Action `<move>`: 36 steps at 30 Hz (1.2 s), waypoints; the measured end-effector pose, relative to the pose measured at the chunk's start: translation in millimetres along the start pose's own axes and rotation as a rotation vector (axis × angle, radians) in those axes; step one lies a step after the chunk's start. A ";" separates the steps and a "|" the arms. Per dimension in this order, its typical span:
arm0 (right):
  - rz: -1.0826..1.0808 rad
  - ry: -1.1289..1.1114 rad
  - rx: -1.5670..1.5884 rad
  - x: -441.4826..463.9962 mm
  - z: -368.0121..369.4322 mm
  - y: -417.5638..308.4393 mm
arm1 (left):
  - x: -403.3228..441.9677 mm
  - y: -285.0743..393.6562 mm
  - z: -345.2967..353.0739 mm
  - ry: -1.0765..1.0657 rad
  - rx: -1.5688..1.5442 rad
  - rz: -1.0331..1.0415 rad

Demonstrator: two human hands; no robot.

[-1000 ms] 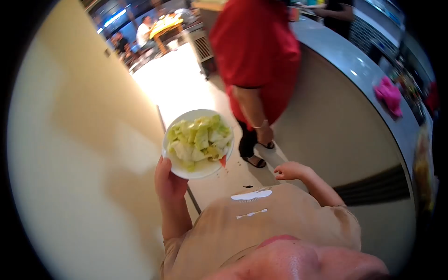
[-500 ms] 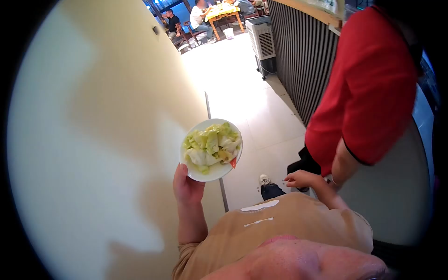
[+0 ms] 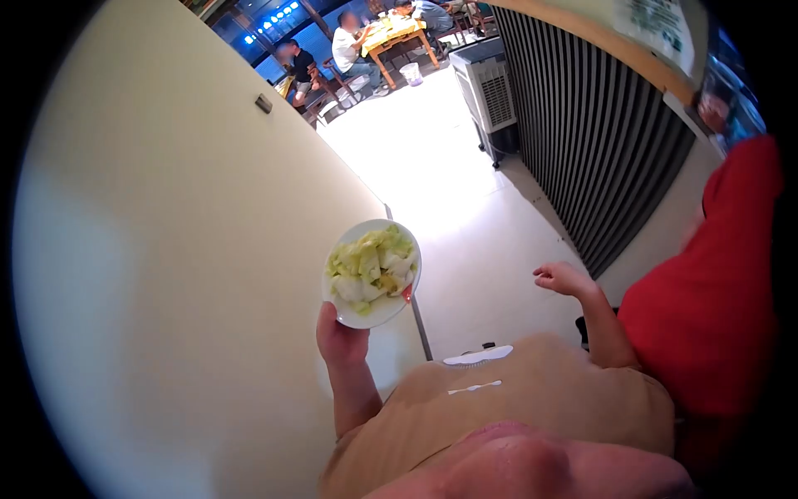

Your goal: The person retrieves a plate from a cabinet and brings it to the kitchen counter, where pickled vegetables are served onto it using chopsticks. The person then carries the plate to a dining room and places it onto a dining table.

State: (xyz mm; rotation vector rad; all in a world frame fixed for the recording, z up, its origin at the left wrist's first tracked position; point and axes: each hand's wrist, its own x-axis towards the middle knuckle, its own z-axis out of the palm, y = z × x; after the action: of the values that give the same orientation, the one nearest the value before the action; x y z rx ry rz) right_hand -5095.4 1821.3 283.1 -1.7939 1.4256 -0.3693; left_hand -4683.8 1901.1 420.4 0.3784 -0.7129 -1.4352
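Note:
A white plate [image 3: 380, 316] of pale green cut leaves [image 3: 370, 264], with a small red piece at its right edge, is held up in front of me. My left hand [image 3: 342, 337] grips the plate's lower left rim, thumb on top. Out to the right, over the floor, my right hand [image 3: 564, 279] hangs with its fingers loosely curled; what lies inside the fingers, if anything, cannot be made out. It touches neither the plate nor the person in red.
A person in red [image 3: 698, 299] is close on my right. A pale wall [image 3: 191, 249] runs along the left. Ahead stand an air cooler [image 3: 490, 91], a ribbed dark partition [image 3: 582, 125], a bucket [image 3: 411, 74] and people seated at a yellow-topped table [image 3: 392, 33].
The person in red has passed from ahead of me to my right side. The cooler and partition have come closer. The plate stays in my left hand.

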 end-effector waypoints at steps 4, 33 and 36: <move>0.084 -0.065 0.163 35.9 18.3 -7.2 | 33.8 6.8 -61.1 -0.049 -0.044 0.014; 0.705 -0.116 -0.222 323.1 -130.9 82.1 | 281.2 149.1 -87.7 0.246 -0.107 0.168; 0.263 -0.161 0.368 510.7 -146.6 75.5 | 343.8 144.8 -86.8 0.311 -0.106 0.194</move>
State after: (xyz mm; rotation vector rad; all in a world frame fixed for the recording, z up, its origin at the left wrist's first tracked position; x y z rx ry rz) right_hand -5078.2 1291.8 197.9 -1.2947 1.3576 -0.3179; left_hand -4523.8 1568.3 522.3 0.4265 -0.4076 -1.1910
